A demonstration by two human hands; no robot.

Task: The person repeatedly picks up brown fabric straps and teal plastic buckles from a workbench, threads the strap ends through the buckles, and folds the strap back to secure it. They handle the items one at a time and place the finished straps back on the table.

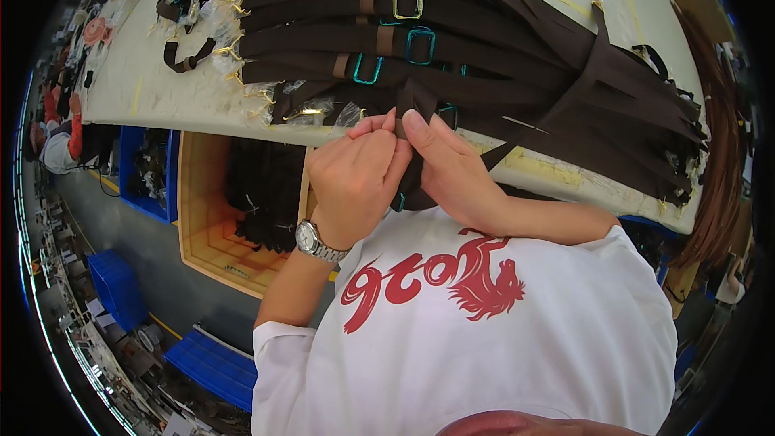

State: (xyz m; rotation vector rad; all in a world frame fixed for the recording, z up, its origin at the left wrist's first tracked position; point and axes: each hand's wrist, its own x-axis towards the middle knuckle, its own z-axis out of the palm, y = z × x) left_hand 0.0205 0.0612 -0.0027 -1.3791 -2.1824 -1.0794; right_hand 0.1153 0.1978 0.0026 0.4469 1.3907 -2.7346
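At the table's near edge, my left hand (pixel 355 178) and my right hand (pixel 452 163) meet with fingers closed on a dark brown strap (pixel 418 98). The strap stands up in a fold between the fingertips. Part of it hangs below my hands, where a teal buckle (pixel 399 203) shows in front of my shirt. My right thumb presses against the strap; the left fingertips are curled and partly hidden. Just beyond lie many similar flat straps (pixel 492 40) in layered bundles, with teal buckles (pixel 409 47) and a gold-toned buckle (pixel 395 2).
Clear plastic wrappings (pixel 311 111) cover strap ends on the pale table (pixel 137 64). Below the table's left side, a wooden crate (pixel 202 218) holds dark straps beside a blue bin (pixel 129 165). Brown strips (pixel 718 137) hang at the right. Another person (pixel 63 145) is at far left.
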